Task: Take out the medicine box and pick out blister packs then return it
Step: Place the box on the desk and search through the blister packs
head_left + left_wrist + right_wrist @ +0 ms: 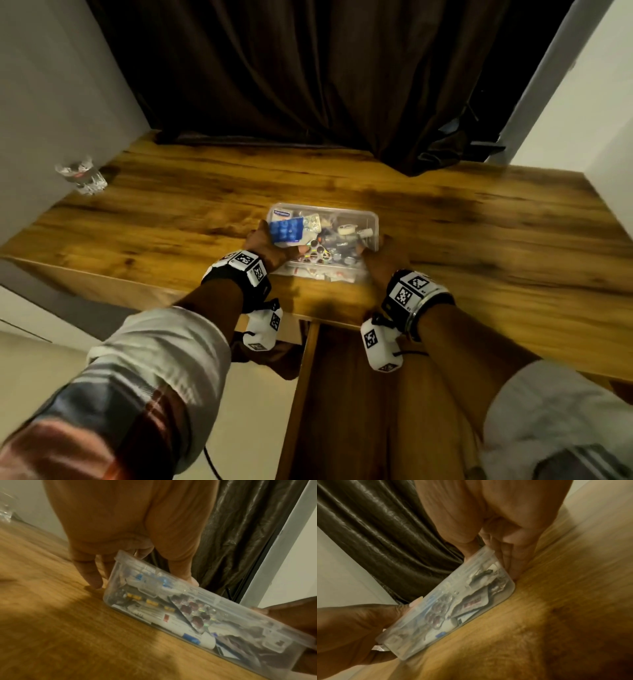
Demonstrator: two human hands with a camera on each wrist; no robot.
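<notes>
A clear plastic medicine box (374, 219) lies on the wooden table (479, 240) near its front edge, with its lid on. Through the plastic I see a blue blister pack (286, 231), a dark red capsule blister pack (190, 609) and other packets. My left hand (263, 246) grips the box's left end, thumb on the lid and fingers (92, 574) down the side. My right hand (383, 257) grips the right end the same way, fingers (510, 561) against the end wall. The box (447, 588) looks blurred in both wrist views.
A drinking glass (82, 174) stands at the table's far left by the wall. A wooden drawer (359, 394) is pulled out under the table's front edge, below my wrists. A dark curtain (308, 85) hangs behind the table, between white walls.
</notes>
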